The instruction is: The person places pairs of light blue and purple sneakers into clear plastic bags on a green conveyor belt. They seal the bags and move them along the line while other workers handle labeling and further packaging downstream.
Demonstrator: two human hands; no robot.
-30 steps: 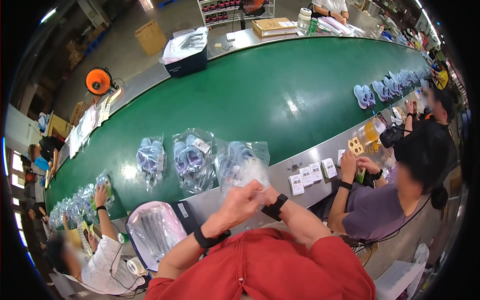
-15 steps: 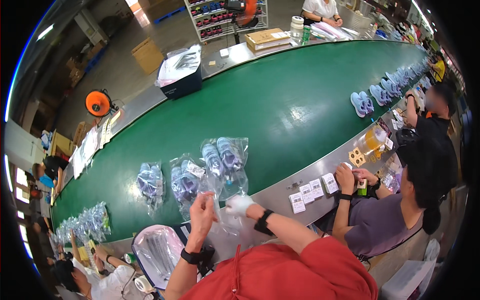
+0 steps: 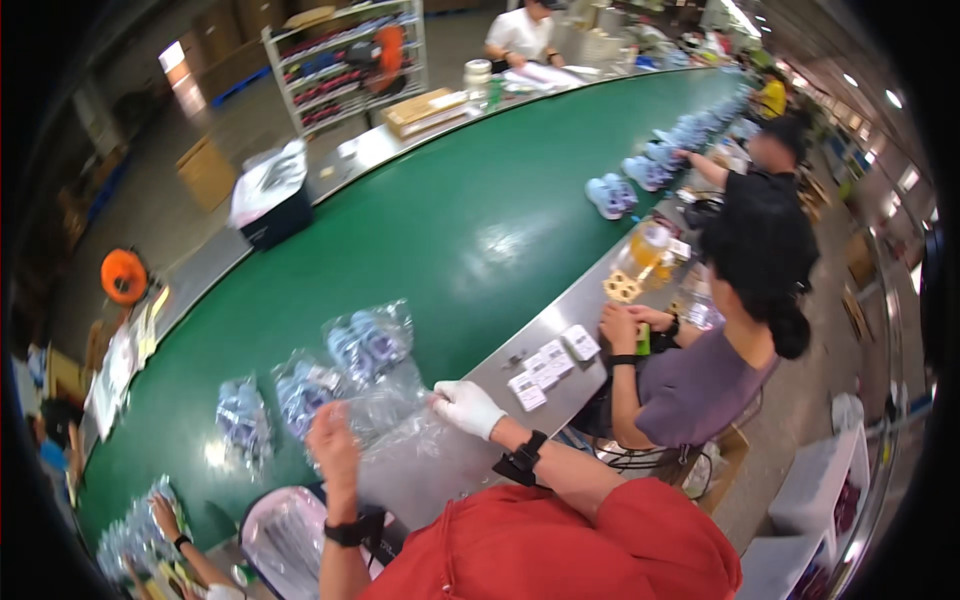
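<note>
I see the right hand [image 3: 468, 409] pinching a clear shoe bag [image 3: 398, 396]; the left hand [image 3: 334, 445] blurs, grip unclear. 2 bagged pairs [image 3: 242, 418] sit left; white cards [image 3: 580, 343] right, print illegible.

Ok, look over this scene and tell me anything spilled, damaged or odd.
Nothing looks plainly spilled or damaged. The one mild oddity: the right hand wears a white glove, while the left hand, blurred, looks bare, so the pair doesn't match.
</note>
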